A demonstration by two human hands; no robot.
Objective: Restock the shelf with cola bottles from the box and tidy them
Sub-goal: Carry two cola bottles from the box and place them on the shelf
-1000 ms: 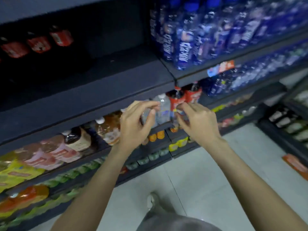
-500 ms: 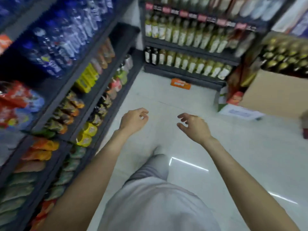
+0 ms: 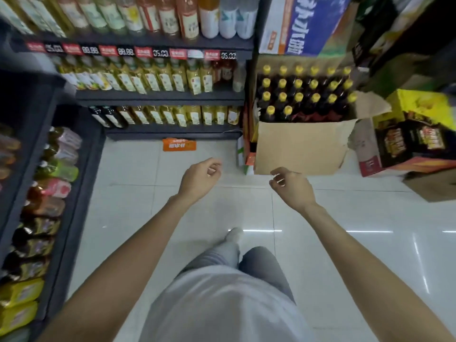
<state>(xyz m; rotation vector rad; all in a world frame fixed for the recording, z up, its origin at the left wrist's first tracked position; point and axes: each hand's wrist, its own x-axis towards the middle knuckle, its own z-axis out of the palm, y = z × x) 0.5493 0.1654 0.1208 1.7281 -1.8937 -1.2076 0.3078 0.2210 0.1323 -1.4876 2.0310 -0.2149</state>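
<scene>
Centrally, I see an open brown cardboard box (image 3: 301, 144) standing on the pale tiled floor (image 3: 345, 243), packed with upright dark, yellow-capped cola bottles (image 3: 298, 97) in rows; their labels are unreadable. Both of my hands hang over the floor just before the box, touching nothing: the left hand (image 3: 199, 178) and the right hand (image 3: 293, 188) each have fingers loosely curled and hold nothing. Price tags (image 3: 125, 51) on the dark metal shelf (image 3: 158, 96) ahead read "08.88" and "05.00". A blue-and-orange printed carton (image 3: 306, 23) sits above the box; an orange card (image 3: 179, 144) lies on the floor. Compared with half a second ago, the view has swung rightward, bringing the box from the frame's edge to straight ahead.
</scene>
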